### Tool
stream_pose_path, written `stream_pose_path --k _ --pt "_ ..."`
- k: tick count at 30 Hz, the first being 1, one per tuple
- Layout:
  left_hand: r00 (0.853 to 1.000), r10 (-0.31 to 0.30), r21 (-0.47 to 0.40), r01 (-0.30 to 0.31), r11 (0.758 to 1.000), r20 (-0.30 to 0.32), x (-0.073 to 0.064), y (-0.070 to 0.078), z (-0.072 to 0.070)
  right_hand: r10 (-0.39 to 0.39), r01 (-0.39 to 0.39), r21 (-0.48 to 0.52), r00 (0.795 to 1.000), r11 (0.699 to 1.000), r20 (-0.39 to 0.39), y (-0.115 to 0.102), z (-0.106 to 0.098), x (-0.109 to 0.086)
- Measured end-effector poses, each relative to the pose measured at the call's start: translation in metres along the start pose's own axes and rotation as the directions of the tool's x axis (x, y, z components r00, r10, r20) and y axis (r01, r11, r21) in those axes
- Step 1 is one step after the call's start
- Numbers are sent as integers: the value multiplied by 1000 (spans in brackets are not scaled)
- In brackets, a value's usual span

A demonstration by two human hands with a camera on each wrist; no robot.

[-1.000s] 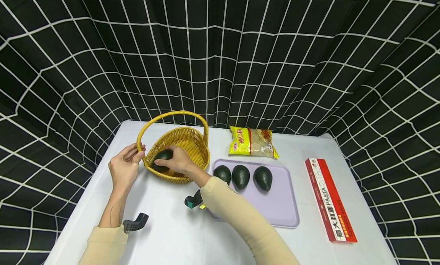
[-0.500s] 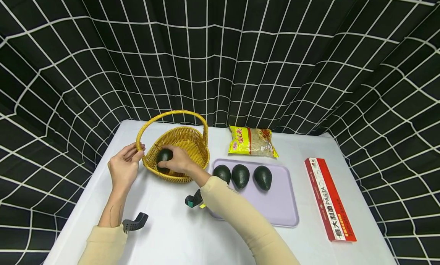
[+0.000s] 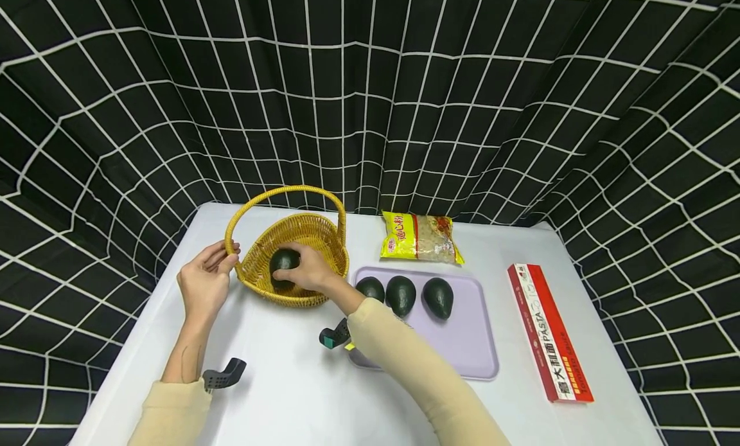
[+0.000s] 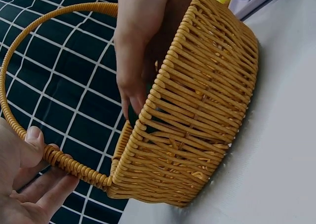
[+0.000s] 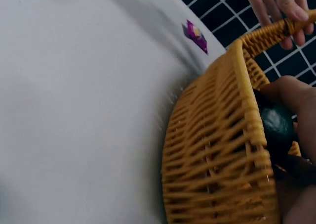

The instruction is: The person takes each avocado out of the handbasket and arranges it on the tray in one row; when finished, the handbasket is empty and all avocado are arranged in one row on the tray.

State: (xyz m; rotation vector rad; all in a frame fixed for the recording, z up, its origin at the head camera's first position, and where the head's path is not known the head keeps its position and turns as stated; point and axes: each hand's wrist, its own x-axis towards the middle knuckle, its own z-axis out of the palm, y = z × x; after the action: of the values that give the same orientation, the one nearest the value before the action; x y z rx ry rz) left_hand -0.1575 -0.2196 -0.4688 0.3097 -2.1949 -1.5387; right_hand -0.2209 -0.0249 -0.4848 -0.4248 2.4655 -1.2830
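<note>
A yellow wicker basket [image 3: 272, 292] with a tall hoop handle stands on the left of the white table. My left hand [image 3: 203, 284] pinches the handle's left foot between thumb and fingers, as the left wrist view also shows. Inside the basket, my right hand [image 3: 312, 268] grips a dark green avocado [image 3: 284, 263] with the thumb on its near side. The right wrist view has this avocado [image 5: 276, 127] just behind the woven rim, partly covered by the hand. Three more avocados [image 3: 437, 298] lie in a row on a lilac tray [image 3: 457, 349], one partly overlapped by the right sleeve.
Behind the tray lies a yellow bag of pasta [image 3: 421, 238]. A long red pasta box [image 3: 549, 333] rests at the right. Black cloth with a white grid [image 3: 370, 112] hangs around the table. A small purple packet [image 5: 196, 36] shows beyond the basket in the right wrist view.
My right hand has shifted the avocado from the basket's left side toward its middle, turning it more upright. The left hand keeps its hold on the handle.
</note>
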Motion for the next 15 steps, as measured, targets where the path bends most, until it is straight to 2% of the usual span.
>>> stream_pose_path --k 15 --pt "1000 11 4 -11 1000 -7 -1 1 -1 -46 46 162 999 986 -3 9 -50 -32"
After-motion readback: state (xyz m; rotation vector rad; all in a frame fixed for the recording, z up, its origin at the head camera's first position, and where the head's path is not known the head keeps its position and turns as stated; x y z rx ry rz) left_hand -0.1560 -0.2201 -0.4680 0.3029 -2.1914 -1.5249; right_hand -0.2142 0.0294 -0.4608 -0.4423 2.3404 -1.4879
